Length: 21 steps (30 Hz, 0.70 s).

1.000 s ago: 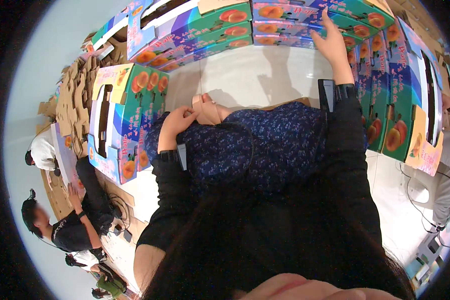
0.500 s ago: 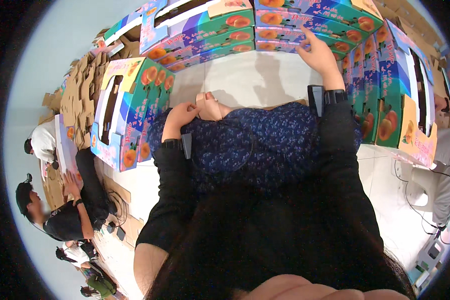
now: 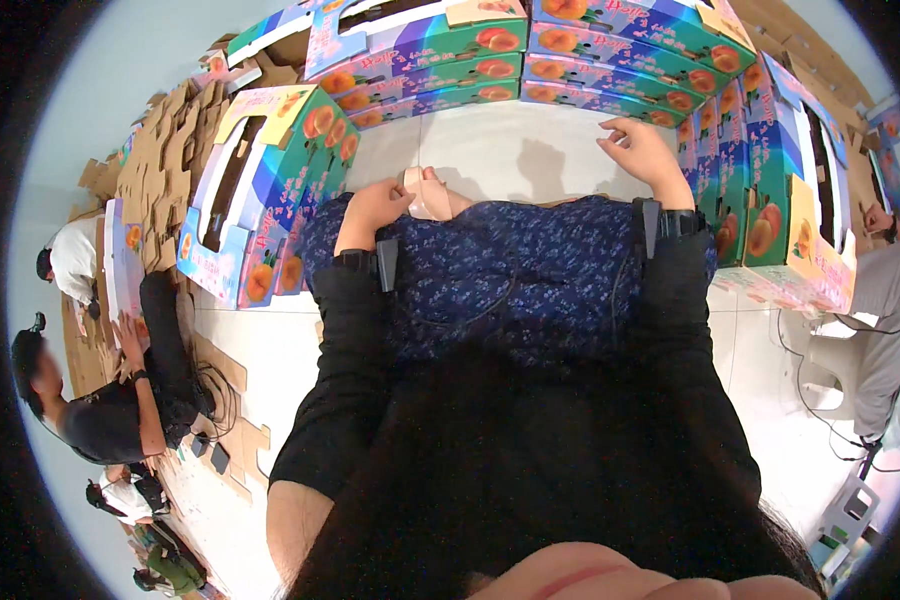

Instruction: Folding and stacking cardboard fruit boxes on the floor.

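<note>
My left hand (image 3: 376, 204) rests over my dark blue flowered skirt (image 3: 510, 260), beside a foot in a beige strapped sandal (image 3: 429, 195). Its fingers are loosely bent and hold nothing I can see. Farther right, my right hand (image 3: 646, 156) hovers above the pale floor, fingers loosely curled and thumb apart, with no object in it. Nearest to it are a stack of printed fruit cartons (image 3: 630, 62) ahead and more cartons (image 3: 765, 190) standing on the right. Another carton (image 3: 270, 190) with a long handle slot stands to the left of my left hand.
More cartons (image 3: 425, 65) are stacked at the far left of centre. Brown cardboard sheets (image 3: 165, 150) pile up behind the left carton. A person in black (image 3: 115, 415) sits at the left, with others beyond. Cables (image 3: 800, 375) trail across the floor at the right, beside another person's grey trousers (image 3: 880, 340).
My right hand has drawn back from the front carton stack and lowered, its fingers curling in. My left hand stays by the sandal. The whole view has shifted slightly.
</note>
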Tool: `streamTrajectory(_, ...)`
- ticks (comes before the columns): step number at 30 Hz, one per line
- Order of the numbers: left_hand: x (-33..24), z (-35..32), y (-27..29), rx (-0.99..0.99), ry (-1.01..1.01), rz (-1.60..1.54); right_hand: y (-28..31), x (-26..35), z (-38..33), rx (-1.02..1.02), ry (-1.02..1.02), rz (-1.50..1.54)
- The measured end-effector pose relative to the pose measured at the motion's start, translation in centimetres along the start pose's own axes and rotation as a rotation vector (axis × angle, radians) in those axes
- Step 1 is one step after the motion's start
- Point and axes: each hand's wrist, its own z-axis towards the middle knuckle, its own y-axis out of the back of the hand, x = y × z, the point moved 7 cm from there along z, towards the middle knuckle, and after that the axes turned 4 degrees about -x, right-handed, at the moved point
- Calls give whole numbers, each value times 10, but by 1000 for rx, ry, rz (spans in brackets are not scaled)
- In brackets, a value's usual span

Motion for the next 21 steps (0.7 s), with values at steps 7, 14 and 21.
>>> streamTrajectory(7, 2, -5, 3, -70, -16, -24, -7, -33, 5, -56, -59, -18)
streamTrajectory(14, 3, -3, 1, -134, -125, -21, -52, -82, 9, 307, -216, -240)
streamTrajectory(21, 6, -3, -1, -165, -172, -66, -66, -75, -2, 551, -312, -287)
